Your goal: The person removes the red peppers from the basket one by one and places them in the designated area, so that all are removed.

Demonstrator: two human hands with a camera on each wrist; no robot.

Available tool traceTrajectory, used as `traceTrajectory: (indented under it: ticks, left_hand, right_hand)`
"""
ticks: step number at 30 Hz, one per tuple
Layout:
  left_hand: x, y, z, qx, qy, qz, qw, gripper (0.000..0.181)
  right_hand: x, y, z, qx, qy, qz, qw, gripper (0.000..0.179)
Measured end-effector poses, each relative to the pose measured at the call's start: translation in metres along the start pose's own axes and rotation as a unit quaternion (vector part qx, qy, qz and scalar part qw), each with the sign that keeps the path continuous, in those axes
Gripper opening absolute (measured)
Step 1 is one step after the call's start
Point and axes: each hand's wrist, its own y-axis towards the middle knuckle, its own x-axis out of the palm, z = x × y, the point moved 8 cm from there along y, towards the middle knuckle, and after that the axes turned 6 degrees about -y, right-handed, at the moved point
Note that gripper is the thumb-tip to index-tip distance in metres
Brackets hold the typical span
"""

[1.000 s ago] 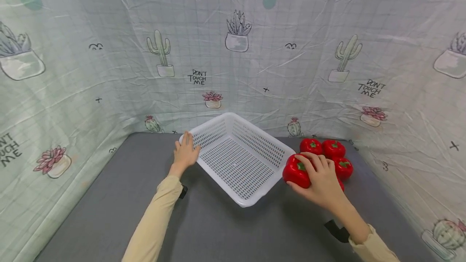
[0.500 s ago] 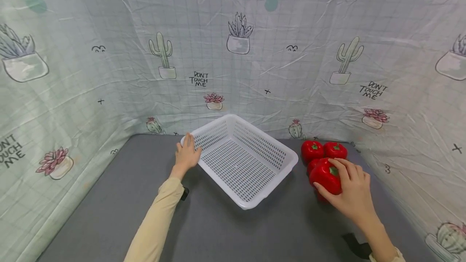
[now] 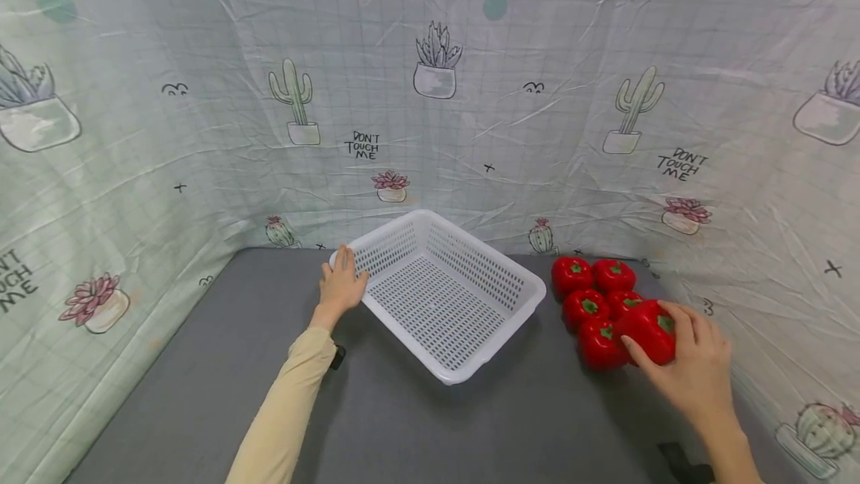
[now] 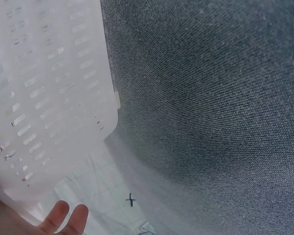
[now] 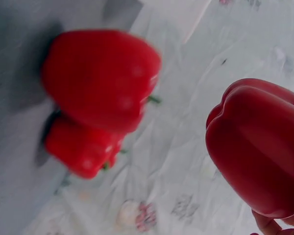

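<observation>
A white slotted plastic basket (image 3: 440, 305) stands cornerwise on the grey table. My left hand (image 3: 341, 286) holds its left corner, with the thumb at the inner side of the rim and fingers outside. In the left wrist view, two fingertips (image 4: 68, 218) show beyond the basket wall (image 4: 54, 98). On the right, my right hand (image 3: 695, 361) grips a red bell pepper (image 3: 648, 334) between thumb and fingers. The right wrist view shows this pepper (image 5: 259, 147) apart from two others. Several more red bell peppers (image 3: 584, 308) sit clustered just left of the held one.
The grey table (image 3: 201, 379) ends at a fabric backdrop (image 3: 470, 133) printed with cacti, which surrounds it at the back and both sides. The bell pepper cluster lies between the basket's right corner and the right-hand backdrop.
My right hand has moved right with the bell pepper, away from the basket's right corner and across the cluster, uncovering more peppers. The left hand and basket have stayed put.
</observation>
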Motion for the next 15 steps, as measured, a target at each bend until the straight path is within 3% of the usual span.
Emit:
traceTrajectory:
  ticks: [8, 15]
  left_hand:
    - [0.001, 0.001, -0.001, 0.002, -0.003, -0.004, 1.0000, 0.066]
    - [-0.001, 0.000, 0.000, 0.004, -0.004, -0.003, 1.0000, 0.066]
  right_hand:
    - [0.002, -0.014, 0.029, 0.039, -0.011, -0.012, 0.9991, 0.081]
    - [0.012, -0.021, 0.045, 0.078, -0.028, -0.033, 0.9960, 0.059]
